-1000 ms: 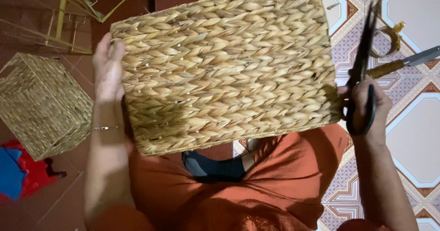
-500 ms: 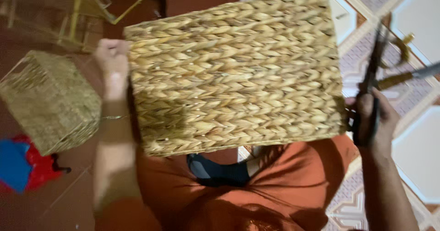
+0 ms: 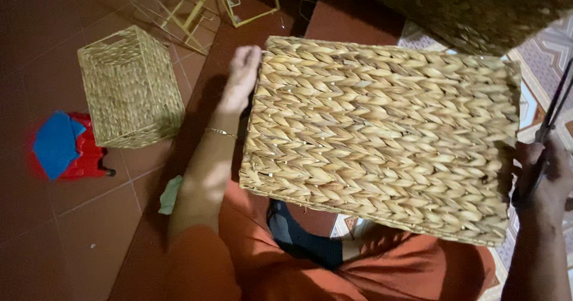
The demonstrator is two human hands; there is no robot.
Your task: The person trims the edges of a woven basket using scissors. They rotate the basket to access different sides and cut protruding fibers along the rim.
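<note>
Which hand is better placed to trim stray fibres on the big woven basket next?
Right. The right hand already holds the scissors at the large woven basket's right edge. The left hand has no tool and grips the basket's far left corner, steadying it.

Woven basket [image 3: 382,140] over the lap, smaller basket [image 3: 130,86] well to its left, stool [image 3: 77,152] farther left.

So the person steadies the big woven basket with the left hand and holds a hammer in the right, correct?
Not quite. The left hand does steady the woven basket, but the right hand holds scissors, not a hammer. The head view shows their long dark blades rising from that hand.
</note>
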